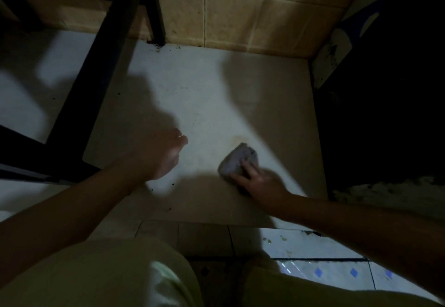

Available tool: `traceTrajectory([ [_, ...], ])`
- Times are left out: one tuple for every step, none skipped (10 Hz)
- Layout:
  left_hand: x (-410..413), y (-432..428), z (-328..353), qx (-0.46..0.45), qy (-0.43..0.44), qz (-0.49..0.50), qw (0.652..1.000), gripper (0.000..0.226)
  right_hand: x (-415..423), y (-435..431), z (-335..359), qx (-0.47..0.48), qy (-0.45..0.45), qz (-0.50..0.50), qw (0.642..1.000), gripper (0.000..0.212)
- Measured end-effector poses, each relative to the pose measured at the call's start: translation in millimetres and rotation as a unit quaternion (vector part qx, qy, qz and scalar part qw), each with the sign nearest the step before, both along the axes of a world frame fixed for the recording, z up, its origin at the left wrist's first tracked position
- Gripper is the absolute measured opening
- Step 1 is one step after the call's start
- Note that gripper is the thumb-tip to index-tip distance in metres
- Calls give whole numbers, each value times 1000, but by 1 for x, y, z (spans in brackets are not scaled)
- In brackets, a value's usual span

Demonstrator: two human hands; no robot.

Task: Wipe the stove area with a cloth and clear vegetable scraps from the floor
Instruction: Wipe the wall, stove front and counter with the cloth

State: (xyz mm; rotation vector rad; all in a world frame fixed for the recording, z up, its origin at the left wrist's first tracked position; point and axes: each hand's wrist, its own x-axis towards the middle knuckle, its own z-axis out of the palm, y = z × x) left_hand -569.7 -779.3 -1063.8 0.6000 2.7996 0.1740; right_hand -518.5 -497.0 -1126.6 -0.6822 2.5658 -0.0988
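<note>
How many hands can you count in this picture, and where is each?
2. The left hand is over the pale surface; the right hand presses the cloth, to its right.

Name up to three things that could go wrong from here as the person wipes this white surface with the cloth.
1. The cloth under the right hand may sweep the dark crumbs off the near edge onto the floor, adding to the scraps there.
2. The cloth sits just short of the brown stain, so a short stroke could miss it.
3. Dim light and shadows may hide the grime by the black frame leg.
</note>
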Motion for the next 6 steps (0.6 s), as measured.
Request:
traceTrajectory([
  [2,-3,0,7,14,2,1000,33,8,-39,-2,21,-49,116,992,56],
  [4,-7,-1,-14,4,18,1000,37,10,-63,2,46,-82,174,980,64],
  [3,-7,-1,-26,-15,25,999,40,1,-67,10,61,-50,219,972,63],
  [1,-2,1,-41,-19,31,998,41,-10,-59,9,21,-77,172,982,56],
  [-1,5,3,-38,-33,30,998,41,-33,-47,2,-183,-168,-45,968,50],
  [-3,12,3,-60,-38,6,997,42,-63,-26,21,-55,-37,-85,994,49],
])
